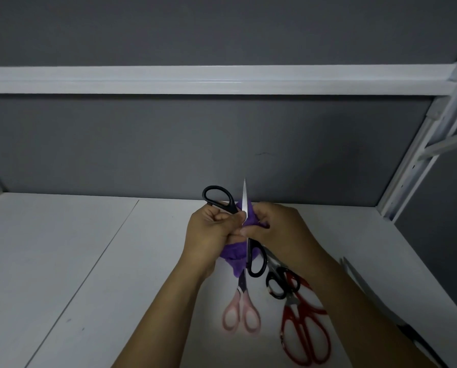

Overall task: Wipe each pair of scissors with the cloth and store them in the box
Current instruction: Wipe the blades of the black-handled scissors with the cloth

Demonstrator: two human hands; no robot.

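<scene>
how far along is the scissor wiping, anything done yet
Done: nothing that shows; no box is in view. In hand: the left hand grips the open black scissors while the right hand pinches the cloth round a blade. Left: the pink scissors, red scissors, a small black pair and an edge pair lie unstored on the table.

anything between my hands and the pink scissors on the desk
Nothing lies on the pink scissors, but the left hand and right hand are both full. They hold the open black scissors and the purple cloth, which hang in front of the pink pair's blades in this view.
</scene>
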